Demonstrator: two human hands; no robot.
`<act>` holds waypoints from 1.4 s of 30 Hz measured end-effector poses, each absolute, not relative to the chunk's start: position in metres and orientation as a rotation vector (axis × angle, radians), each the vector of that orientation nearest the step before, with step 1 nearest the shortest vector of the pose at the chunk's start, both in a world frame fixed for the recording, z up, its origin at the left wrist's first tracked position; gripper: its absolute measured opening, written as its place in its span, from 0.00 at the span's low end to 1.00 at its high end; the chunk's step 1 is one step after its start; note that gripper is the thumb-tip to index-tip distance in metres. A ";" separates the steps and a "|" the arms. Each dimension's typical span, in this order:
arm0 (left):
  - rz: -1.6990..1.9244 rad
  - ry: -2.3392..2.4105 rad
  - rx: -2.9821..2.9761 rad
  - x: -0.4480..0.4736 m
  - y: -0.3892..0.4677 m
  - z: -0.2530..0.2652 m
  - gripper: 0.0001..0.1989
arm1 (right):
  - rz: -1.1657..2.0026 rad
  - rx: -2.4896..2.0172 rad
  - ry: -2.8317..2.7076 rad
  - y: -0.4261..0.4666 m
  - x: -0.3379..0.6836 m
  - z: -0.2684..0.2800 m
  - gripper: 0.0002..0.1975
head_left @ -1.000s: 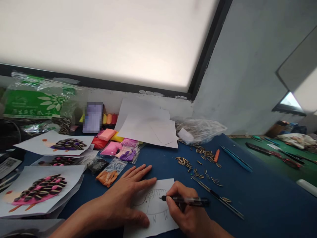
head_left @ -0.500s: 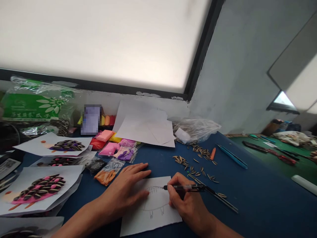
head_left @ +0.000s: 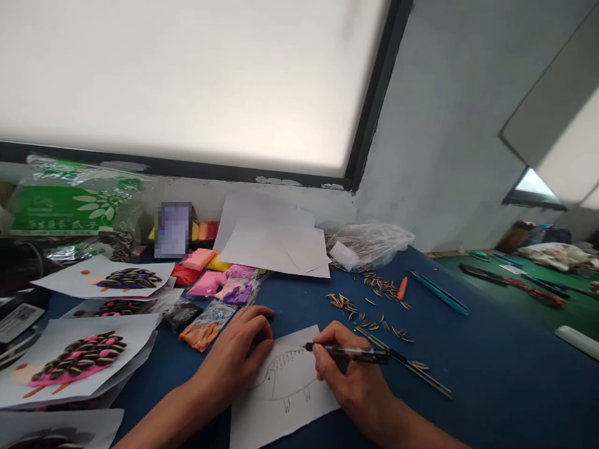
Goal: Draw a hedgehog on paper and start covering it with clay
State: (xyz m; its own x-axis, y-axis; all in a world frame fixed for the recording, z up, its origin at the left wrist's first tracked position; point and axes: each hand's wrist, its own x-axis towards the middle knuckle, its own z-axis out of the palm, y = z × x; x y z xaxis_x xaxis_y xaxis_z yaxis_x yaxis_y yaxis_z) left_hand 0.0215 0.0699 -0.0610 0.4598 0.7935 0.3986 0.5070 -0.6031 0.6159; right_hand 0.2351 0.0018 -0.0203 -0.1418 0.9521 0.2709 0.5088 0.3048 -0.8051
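A black pen (head_left: 358, 353) is gripped in my right hand (head_left: 356, 381), its tip at the upper outline of a drawing. That drawing, on a white sheet of paper (head_left: 276, 427), shows a hedgehog-like animal with a pointed snout, an eye, short legs and rows of small strokes along its back. Over the sheet's upper left edge rests my left hand (head_left: 234, 352), holding nothing, its fingers slightly bent and the thumb apart. Just beyond the pen lie loose sunflower seeds (head_left: 373, 325) and a thin metal rod-like tool (head_left: 423, 377).
Hedgehog pictures covered in seeds (head_left: 79, 358) are stacked at left. Bags of coloured clay (head_left: 206, 284), blank paper sheets (head_left: 281, 240) and a clear plastic bag (head_left: 374, 243) stand along the wall. Blue tweezers (head_left: 440, 293) lie right; a green table (head_left: 496, 293) is beyond.
My left hand has drawn back leftward with its fingers more bent, uncovering the animal's head. The pen has shifted slightly left and up, and the sheet has turned a little.
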 end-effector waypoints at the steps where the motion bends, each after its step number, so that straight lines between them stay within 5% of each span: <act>1: 0.952 1.088 2.301 0.021 0.070 -0.061 0.07 | 0.696 -1.302 -1.788 0.001 0.234 -0.019 0.09; 7: 0.987 1.069 2.290 0.022 0.069 -0.063 0.06 | 0.687 -1.325 -1.872 -0.001 0.230 -0.020 0.10; 12: 0.997 0.954 2.330 0.018 0.065 -0.063 0.21 | 0.688 -1.316 -1.856 0.002 0.232 -0.026 0.09; 19: 0.425 0.911 2.441 0.018 0.062 -0.038 0.34 | 0.656 -1.324 -1.852 0.002 0.232 -0.025 0.09; 42: 0.376 0.945 2.420 0.019 0.064 -0.034 0.34 | 0.714 -1.346 -1.911 0.005 0.234 -0.026 0.09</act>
State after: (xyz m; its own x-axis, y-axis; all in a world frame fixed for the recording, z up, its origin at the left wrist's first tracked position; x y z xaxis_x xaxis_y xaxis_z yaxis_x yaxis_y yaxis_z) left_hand 0.0193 0.0637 -0.0342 0.7195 0.6911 0.0694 0.5496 -0.6276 0.5514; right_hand 0.2336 0.0047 -0.0263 -0.2303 0.9484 0.2179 0.5729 0.3132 -0.7574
